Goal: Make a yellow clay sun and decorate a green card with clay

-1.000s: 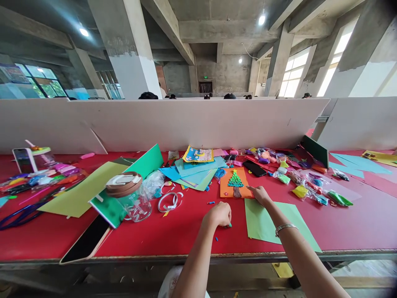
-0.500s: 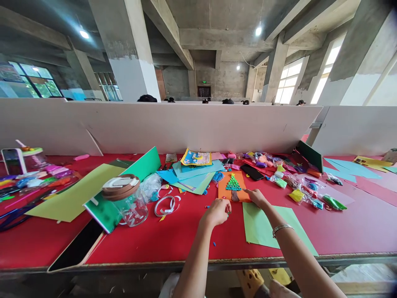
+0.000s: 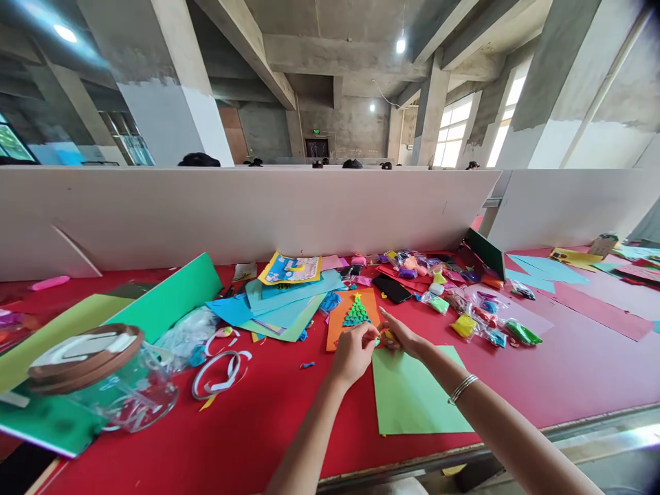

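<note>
My left hand (image 3: 355,352) is closed, thumb and fingertips pinched together over the lower edge of an orange card (image 3: 337,322). Whatever the pinch holds is too small to make out. Close against it is my right hand (image 3: 403,337), its upper fingers stretched toward the card and the lower ones partly hidden. The card carries a green clay Christmas tree (image 3: 356,313) with a yellow star on top. The hands cover the card's lower right part. Beneath my right wrist lies a light green sheet (image 3: 412,395).
Left stand a clear jar with a brown lid (image 3: 87,357), a green board (image 3: 170,295) and a roll of white tape (image 3: 216,375). Blue papers (image 3: 289,295) are stacked behind. A black phone (image 3: 392,289) and bagged clay (image 3: 464,326) lie to the right. A white partition (image 3: 258,213) runs behind.
My view has turned right and nearer the table. My left hand has moved in to meet my right at the card's lower edge. My right fingertip has left the tree's trunk.
</note>
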A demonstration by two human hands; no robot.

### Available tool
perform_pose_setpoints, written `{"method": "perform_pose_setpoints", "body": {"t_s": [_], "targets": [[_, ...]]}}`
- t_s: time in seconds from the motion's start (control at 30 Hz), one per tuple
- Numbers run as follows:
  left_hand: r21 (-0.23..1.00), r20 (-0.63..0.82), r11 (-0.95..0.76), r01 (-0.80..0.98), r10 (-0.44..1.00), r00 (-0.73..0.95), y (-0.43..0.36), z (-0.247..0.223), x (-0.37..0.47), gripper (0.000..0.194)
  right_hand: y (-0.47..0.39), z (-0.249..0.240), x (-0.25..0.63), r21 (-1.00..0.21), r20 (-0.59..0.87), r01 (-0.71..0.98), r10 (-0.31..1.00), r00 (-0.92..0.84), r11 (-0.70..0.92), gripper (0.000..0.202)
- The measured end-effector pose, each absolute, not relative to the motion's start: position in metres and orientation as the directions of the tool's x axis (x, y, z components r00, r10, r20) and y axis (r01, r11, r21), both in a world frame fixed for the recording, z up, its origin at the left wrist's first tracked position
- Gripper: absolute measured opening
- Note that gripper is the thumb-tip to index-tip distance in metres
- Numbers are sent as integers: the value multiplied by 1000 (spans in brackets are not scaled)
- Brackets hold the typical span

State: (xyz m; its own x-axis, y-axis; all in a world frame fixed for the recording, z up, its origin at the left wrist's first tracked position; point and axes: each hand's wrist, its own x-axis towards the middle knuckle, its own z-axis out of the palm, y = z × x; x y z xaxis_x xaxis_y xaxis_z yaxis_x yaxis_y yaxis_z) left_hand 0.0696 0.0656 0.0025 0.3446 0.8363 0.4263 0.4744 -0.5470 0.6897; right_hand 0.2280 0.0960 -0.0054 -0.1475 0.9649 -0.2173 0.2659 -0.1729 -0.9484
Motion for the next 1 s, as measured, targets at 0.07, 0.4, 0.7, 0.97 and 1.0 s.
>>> {"method": "perform_pose_setpoints", "body": {"t_s": [0.07,0.4,0.7,0.97,1.0], "targets": [[624,514,-622,472,782,352,73,-2,85,17,100,-9,235,-969,-238,121,939,-247,-213,67],[388,659,-771,505,615,433,99,-40,121,14,98,-34,267,-782,-98,-504,871,-481,-367,52],[223,752,-800,557,505,423,97,-39,111,9,105,-36,277,-731,-143,-489,808,-572,-476,36],[269,827,-774,573,490,274,101,-36,102,12,101,-32,276,-884,-139,-285,792,-595,-370,32],[272,831,-770,577,490,262,101,-36,102,12,100,-32,276,-897,-143,-263,796,-588,-355,33]]}}
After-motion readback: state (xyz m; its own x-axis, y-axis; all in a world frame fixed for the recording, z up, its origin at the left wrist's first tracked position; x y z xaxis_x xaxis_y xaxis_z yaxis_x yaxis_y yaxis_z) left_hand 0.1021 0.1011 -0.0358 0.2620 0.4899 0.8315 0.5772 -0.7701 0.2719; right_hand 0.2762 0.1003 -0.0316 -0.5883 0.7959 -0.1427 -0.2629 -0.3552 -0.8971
